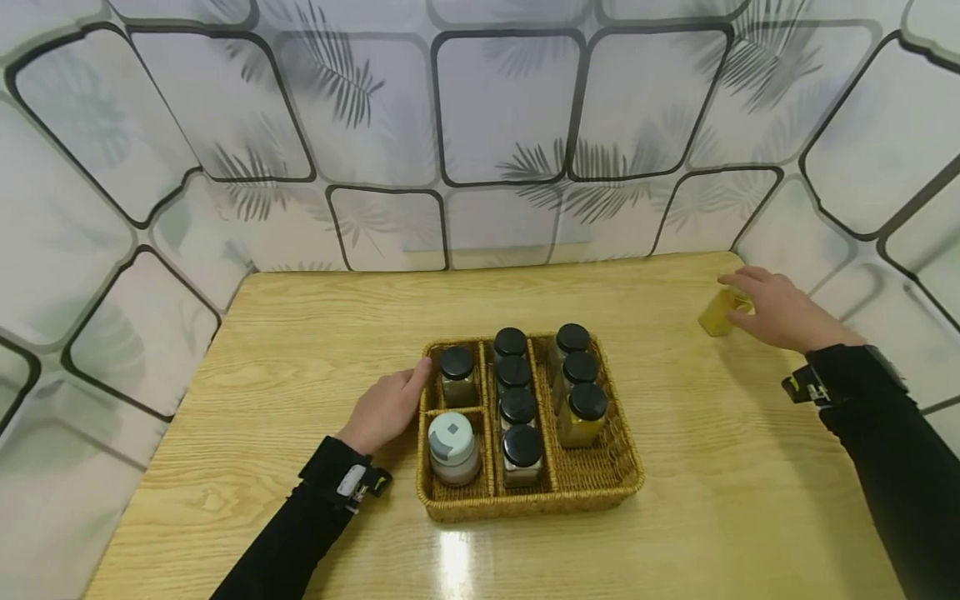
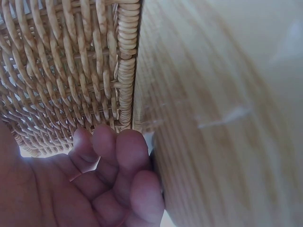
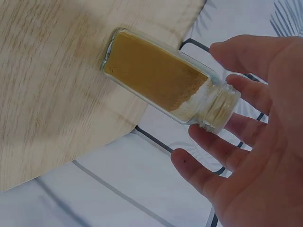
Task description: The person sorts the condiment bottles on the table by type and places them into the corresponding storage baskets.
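Observation:
A wicker basket [image 1: 525,504] with compartments sits on the table. My left hand [image 1: 382,412] holds its left side, the thumb at the rim and the curled fingers [image 2: 132,151] against the lower edge of the woven wall. At the far right of the table stands a glass jar [image 1: 717,314] of yellow-brown powder. Its threaded neck [image 3: 218,109] is bare, with no lid. My right hand [image 1: 783,312] reaches around the neck with spread fingers. In the right wrist view the thumb [image 3: 236,54] is apart from the glass; whether the other fingers touch it, I cannot tell.
Inside the basket are several black-lidded spice jars [image 1: 522,454] and a wider jar with a pale patterned lid [image 1: 453,446]. Patterned fabric [image 1: 510,108] rises behind the wooden table [image 1: 300,333] and along both sides.

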### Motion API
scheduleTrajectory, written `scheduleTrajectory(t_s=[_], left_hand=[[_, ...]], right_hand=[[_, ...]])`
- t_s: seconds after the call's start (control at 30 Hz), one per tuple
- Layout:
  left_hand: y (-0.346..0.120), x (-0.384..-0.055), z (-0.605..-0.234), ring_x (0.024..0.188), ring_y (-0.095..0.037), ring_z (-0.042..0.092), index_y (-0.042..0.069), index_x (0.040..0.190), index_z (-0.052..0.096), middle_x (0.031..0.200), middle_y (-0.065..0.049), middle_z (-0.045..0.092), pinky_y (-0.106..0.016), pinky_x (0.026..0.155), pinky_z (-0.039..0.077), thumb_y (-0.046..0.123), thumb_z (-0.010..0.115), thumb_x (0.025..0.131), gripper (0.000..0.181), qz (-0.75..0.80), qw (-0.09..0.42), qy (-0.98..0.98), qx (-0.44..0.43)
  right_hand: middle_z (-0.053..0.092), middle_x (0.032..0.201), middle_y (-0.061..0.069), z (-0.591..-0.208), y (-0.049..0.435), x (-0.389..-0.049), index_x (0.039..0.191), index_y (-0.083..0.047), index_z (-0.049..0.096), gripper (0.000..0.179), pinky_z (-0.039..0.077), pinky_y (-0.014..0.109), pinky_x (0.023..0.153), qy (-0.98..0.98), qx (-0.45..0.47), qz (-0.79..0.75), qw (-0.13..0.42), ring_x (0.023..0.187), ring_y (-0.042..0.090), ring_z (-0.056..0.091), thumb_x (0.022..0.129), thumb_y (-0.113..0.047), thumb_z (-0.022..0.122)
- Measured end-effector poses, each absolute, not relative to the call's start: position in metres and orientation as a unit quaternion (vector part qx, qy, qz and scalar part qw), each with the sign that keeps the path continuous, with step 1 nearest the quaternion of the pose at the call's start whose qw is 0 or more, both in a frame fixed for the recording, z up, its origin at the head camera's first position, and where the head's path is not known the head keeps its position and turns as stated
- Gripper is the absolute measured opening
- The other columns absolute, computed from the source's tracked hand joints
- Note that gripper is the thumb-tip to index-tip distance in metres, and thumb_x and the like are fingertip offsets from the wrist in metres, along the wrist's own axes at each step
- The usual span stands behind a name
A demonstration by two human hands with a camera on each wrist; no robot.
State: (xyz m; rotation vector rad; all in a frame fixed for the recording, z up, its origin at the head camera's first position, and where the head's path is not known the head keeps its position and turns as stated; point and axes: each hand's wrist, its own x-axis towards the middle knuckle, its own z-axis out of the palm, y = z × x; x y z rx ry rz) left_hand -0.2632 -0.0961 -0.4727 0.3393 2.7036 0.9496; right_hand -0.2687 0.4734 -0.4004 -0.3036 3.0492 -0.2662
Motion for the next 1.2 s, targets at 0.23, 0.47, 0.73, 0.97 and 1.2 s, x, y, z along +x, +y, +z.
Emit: scheduleTrajectory(t_s=[0.23, 0.47, 0.73, 0.97, 1.2], left_hand=[[-0.0966, -0.2625, -0.4731, 0.068, -0.02, 0.049, 0.014, 0.076, 0.049, 0.068, -0.002, 0.028, -0.039, 0.075, 0.036, 0.076, 0.011, 0.098, 0.076, 0.335, 0.13, 0.927, 0.11], [-0.0969, -0.2622, -0.4723, 0.079, -0.021, 0.057, 0.01, 0.098, 0.065, 0.069, -0.003, 0.035, -0.041, 0.078, 0.038, 0.075, 0.012, 0.099, 0.083, 0.336, 0.129, 0.926, 0.109], [-0.0963, -0.2623, -0.4712, 0.073, -0.02, 0.052, 0.009, 0.091, 0.061, 0.068, -0.002, 0.03, -0.04, 0.076, 0.037, 0.074, 0.012, 0.1, 0.082, 0.338, 0.133, 0.925, 0.111], [-0.0966, -0.2626, -0.4709, 0.07, -0.02, 0.05, 0.014, 0.08, 0.054, 0.069, -0.002, 0.028, -0.039, 0.075, 0.036, 0.075, 0.012, 0.099, 0.076, 0.339, 0.136, 0.924, 0.11], [-0.0964, -0.2619, -0.4708, 0.062, -0.019, 0.043, 0.016, 0.071, 0.038, 0.068, -0.002, 0.028, -0.038, 0.074, 0.035, 0.074, 0.012, 0.1, 0.07, 0.334, 0.136, 0.926, 0.112]], right_hand=[[0.043, 0.134, 0.038, -0.4043, 0.4731, -0.2698, 0.14, 0.011, 0.046, 0.052, 0.04, 0.065, 0.095, 0.989, -0.126, -0.081, -0.001, 0.116, 0.057, 0.046, 0.091, 0.005, 0.063], [0.046, 0.13, 0.037, -0.4009, 0.4716, -0.2721, 0.138, 0.01, 0.047, 0.048, 0.045, 0.061, 0.092, 0.989, -0.117, -0.087, 0.012, 0.113, 0.053, 0.051, 0.091, 0.012, 0.056], [0.052, 0.124, 0.034, -0.4007, 0.4749, -0.2723, 0.134, 0.009, 0.052, 0.046, 0.049, 0.059, 0.088, 0.988, -0.129, -0.09, -0.009, 0.108, 0.049, 0.056, 0.089, 0.013, 0.057], [0.055, 0.12, 0.032, -0.3992, 0.4774, -0.2701, 0.13, 0.008, 0.056, 0.039, 0.049, 0.059, 0.088, 0.988, -0.124, -0.092, -0.012, 0.107, 0.046, 0.058, 0.09, 0.011, 0.06], [0.055, 0.12, 0.033, -0.3969, 0.4759, -0.2667, 0.127, 0.008, 0.059, 0.034, 0.047, 0.059, 0.089, 0.989, -0.121, -0.081, -0.01, 0.109, 0.048, 0.056, 0.093, 0.006, 0.061]])
